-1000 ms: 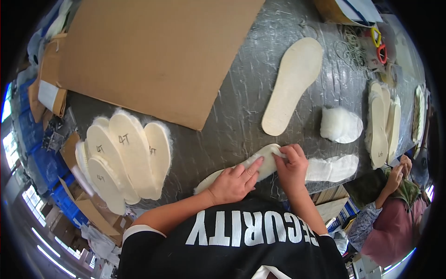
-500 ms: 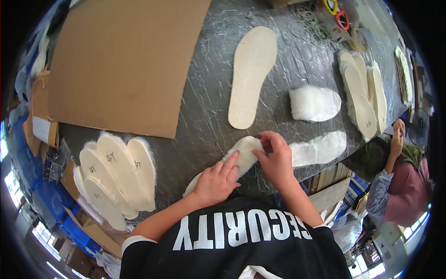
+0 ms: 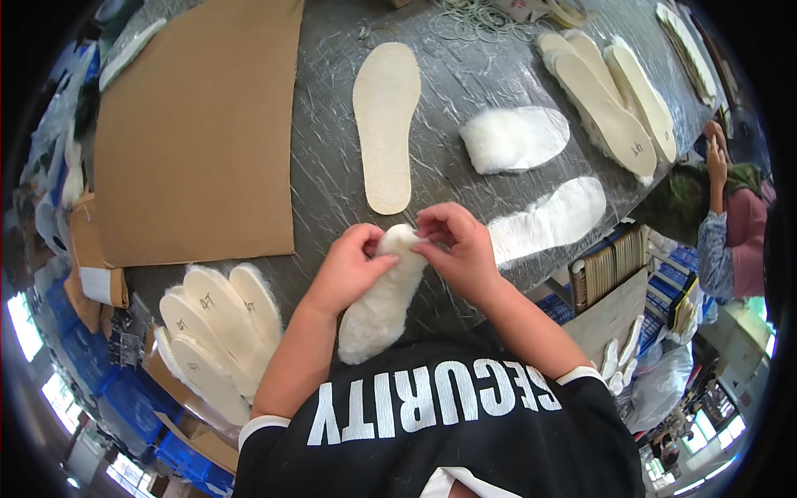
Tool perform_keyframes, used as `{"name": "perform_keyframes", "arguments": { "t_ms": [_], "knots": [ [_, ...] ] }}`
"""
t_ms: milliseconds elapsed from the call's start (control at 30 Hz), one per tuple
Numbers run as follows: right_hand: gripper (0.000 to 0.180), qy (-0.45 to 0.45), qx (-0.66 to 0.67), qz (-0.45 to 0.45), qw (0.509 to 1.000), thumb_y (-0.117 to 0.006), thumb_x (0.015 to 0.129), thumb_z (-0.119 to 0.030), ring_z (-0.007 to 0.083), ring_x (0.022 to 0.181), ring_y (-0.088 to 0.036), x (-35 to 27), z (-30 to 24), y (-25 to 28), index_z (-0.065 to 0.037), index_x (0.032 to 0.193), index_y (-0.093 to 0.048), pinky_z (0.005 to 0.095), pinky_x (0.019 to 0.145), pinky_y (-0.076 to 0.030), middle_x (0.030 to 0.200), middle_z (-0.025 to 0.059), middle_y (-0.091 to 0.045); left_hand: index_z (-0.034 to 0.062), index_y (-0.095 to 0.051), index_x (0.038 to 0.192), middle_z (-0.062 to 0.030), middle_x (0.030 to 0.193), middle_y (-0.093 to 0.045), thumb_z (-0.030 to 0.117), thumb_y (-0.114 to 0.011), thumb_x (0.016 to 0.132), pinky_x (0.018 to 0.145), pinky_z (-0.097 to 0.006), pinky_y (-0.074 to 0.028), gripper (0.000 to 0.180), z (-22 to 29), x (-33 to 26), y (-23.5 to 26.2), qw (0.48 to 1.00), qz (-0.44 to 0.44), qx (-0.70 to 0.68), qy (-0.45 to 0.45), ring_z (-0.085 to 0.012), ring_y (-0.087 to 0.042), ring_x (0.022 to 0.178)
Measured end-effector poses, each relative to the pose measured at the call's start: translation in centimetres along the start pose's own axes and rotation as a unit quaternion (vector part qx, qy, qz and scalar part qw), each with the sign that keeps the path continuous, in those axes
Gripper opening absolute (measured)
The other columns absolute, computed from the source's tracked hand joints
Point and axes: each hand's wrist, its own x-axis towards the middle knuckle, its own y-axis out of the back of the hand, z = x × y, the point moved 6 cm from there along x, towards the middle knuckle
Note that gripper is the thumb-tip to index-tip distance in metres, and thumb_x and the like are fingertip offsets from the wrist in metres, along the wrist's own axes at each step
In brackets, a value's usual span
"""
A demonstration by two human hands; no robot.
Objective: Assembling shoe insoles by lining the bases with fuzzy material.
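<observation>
Fleecy white insole (image 3: 382, 303), pinched at its toe end between our left hand (image 3: 349, 270) and right hand (image 3: 457, 249) over the bench's (image 3: 324, 149) near edge, could slip floorward, we judge, since its heel end overhangs unsupported.

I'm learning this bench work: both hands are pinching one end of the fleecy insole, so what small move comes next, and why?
Probably slide both hands down the white fleecy insole, smoothing it: only its top end is pinched, and the rest hangs loose toward the body.
</observation>
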Motion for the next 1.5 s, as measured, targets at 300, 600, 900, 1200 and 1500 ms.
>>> {"name": "perform_keyframes", "arguments": {
  "t_ms": [300, 600, 900, 1200, 1500],
  "knots": [
    [0.124, 0.027, 0.178, -0.254, 0.95, -0.087, 0.055, -0.046, 0.0275, 0.132, -0.04, -0.9, -4.1, -2.6, -0.003, 0.148, -0.018, 0.041, 0.111, -0.028, 0.147, 0.0155, -0.034, 0.0053, -0.054, 0.113, -0.01, 0.103, -0.058, 0.021, -0.067, 0.087, 0.089, -0.042, -0.051, 0.033, 3.7, -3.9, 2.1, 0.821, -0.095, -0.535, -0.175, -0.0244, -0.058, 0.096],
    [0.086, -0.043, 0.216, -0.416, 0.882, -0.06, 0.088, -0.014, 0.0254, 0.116, -0.051, -4.5, -6.5, -2.7, -0.015, 0.152, -0.003, 0.0355, 0.101, -0.037, 0.137, 0.017, -0.045, 0.0036, -0.055, 0.118, -0.0155, 0.136, -0.045, 0.01, -0.069, 0.08, 0.103, -0.043, -0.037, 0.042, 9.2, -9.5, 3.5, 0.916, 0.137, -0.189, -0.325, -0.0266, -0.045, 0.125],
    [0.075, -0.031, 0.132, -0.471, 0.871, -0.049, 0.09, -0.011, 0.0266, 0.112, -0.055, -7.1, -8.4, -1.4, -0.014, 0.153, -0.009, 0.0351, 0.099, -0.039, 0.136, 0.0189, -0.048, 0.0079, -0.061, 0.085, -0.0064, 0.104, -0.066, 0.004, -0.077, 0.065, 0.096, -0.043, -0.039, 0.026, 13.6, -12.4, 1.1, 0.905, 0.08, 0.181, -0.377, -0.0302, -0.056, 0.112],
    [0.066, 0.076, 0.054, -0.452, 0.887, -0.053, 0.091, -0.016, 0.0347, 0.107, -0.059, -8.7, -8.9, -0.2, -0.013, 0.149, -0.022, 0.0398, 0.095, -0.043, 0.125, 0.0219, -0.054, 0.0072, -0.058, 0.075, -0.0029, 0.082, -0.067, 0.003, -0.074, 0.071, 0.089, -0.043, -0.04, 0.017, 13.6, -13.3, -0.7, 0.894, 0.075, 0.196, -0.395, -0.023, -0.066, 0.084],
    [0.045, 0.175, -0.121, -0.248, 0.945, -0.064, 0.075, -0.003, 0.0346, 0.087, -0.066, -10.5, -11.0, 1.2, -0.004, 0.119, -0.058, 0.0421, 0.074, -0.053, 0.097, 0.0192, -0.067, 0.0088, -0.059, 0.094, -0.009, 0.101, -0.065, 0.003, -0.082, 0.064, 0.09, -0.044, -0.043, 0.038, 13.3, -16.4, -3.0, 0.903, 0.156, -0.076, -0.393, -0.0273, -0.061, 0.102]
  ]
}}
